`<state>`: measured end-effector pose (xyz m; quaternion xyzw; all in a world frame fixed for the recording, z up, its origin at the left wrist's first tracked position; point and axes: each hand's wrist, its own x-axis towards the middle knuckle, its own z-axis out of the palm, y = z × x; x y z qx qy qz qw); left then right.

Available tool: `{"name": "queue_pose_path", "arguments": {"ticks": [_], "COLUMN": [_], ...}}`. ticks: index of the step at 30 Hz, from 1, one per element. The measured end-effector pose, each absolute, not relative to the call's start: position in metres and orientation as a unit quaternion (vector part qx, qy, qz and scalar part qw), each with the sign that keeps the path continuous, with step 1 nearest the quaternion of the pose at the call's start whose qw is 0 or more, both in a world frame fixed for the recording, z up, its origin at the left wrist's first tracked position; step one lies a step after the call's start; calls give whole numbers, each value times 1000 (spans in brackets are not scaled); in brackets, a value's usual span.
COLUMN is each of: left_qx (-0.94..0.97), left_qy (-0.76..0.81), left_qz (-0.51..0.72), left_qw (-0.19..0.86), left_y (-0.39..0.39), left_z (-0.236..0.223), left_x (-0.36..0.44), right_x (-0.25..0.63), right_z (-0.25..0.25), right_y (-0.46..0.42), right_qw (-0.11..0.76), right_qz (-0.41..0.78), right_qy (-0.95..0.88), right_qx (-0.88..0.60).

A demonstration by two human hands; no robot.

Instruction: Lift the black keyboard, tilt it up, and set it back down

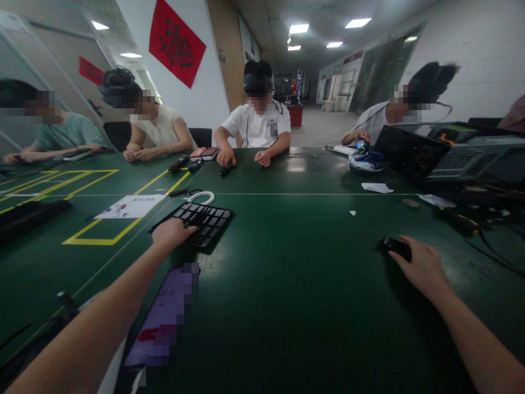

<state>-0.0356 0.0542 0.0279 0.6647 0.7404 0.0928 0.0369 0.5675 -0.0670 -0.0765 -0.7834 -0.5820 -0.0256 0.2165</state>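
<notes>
My left hand (172, 233) reaches over the near left part of a black tray (221, 221) divided into a grid of small greyish cells. Its thumb points right across the cells; the other fingers curl down out of sight, so what they pinch is hidden. At the right, my right hand (424, 265) is closed around a small black oblong object (398, 248) at table level, thumb on the near side and fingers on the far side. A white ring-shaped item (204, 197) lies just behind the tray. A phone with a purple screen (162, 312) rests below my left hand.
Yellow tape outlines (92, 241) and a printed white sheet (130, 206) mark the left of the green table (295, 284). Several people sit across it. A torn paper scrap (353, 213), a white paper (377, 187), cables (492, 251) and equipment (476, 156) lie rightward.
</notes>
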Motion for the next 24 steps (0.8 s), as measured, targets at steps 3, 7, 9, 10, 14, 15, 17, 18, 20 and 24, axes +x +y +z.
{"name": "queue_pose_path", "arguments": {"ticks": [3,7,9,10,14,15,17,18,20,24], "left_qx": [625,665,706,729,808,820,829,823,787,682], "left_qy": [781,742,704,682,589,571,557,566,615,723], "left_qz": [-10,-18,-8,-2,17,15,8,3,-17,-107], "left_qw": [-6,-89,-82,-64,23,40,57,55,32,-31], "left_y": [55,42,25,13,-46,-59,-75,-77,-69,-28], "left_z": [32,43,47,47,44,43,44,46,51,61], "left_x": [-30,-5,15,26,66,71,72,66,46,-17], "right_x": [567,566,565,565,564,565,566,567,570,573], "right_z": [-77,-73,-71,-70,-69,-69,-71,-72,-75,-80], "right_y": [-67,-70,-70,-71,-72,-72,-72,-71,-71,-68], "right_qw": [221,205,200,197,194,196,199,198,191,192], "right_qz": [-30,-19,-20,-19,-10,-12,-18,-22,-30,-48], "right_qy": [-580,-574,-577,-578,-581,-583,-589,-592,-596,-602], "right_qx": [-784,-793,-792,-792,-791,-788,-783,-781,-779,-774]}}
